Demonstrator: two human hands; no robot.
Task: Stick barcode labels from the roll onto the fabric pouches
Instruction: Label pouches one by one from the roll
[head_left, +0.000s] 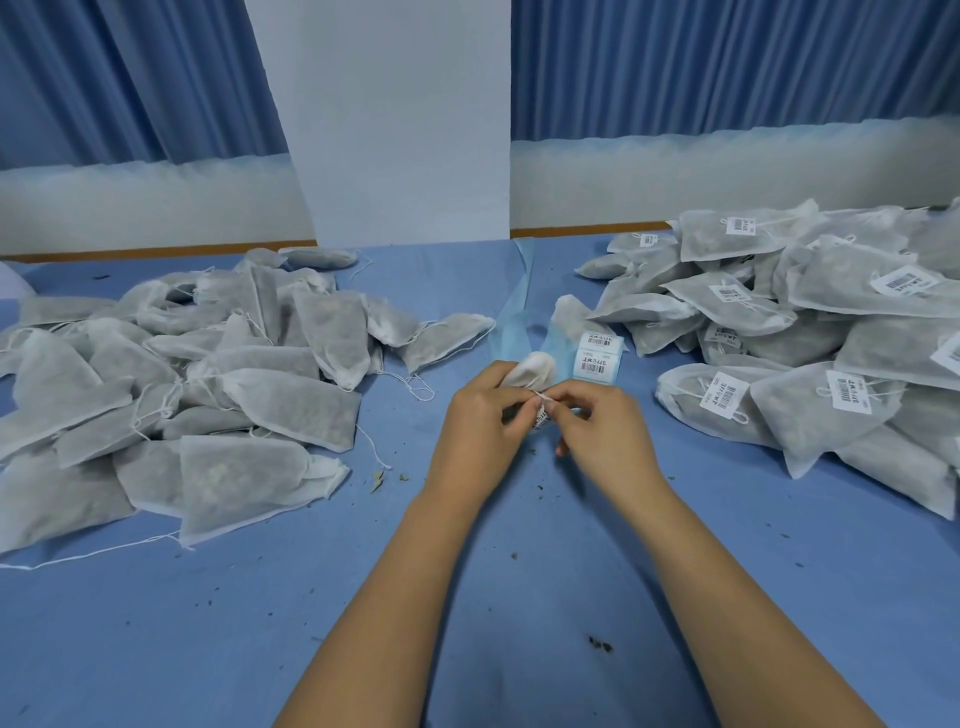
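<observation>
On the table (519, 597), a left heap (208, 384) of pouches is spread out. A right heap (805, 338), with labels stuck on its pouches, is piled well apart from it. Between them, near the middle, the label roll (535, 370) is held in the left hand (478, 421), and a label (540, 417) is pinched by the right hand (602, 426) just beside it. A strip of labels (597, 353) is laid just behind the hands, with a single pouch (571, 312) behind it. A pillar (400, 119) is set behind the table, between two curtains (727, 62).
</observation>
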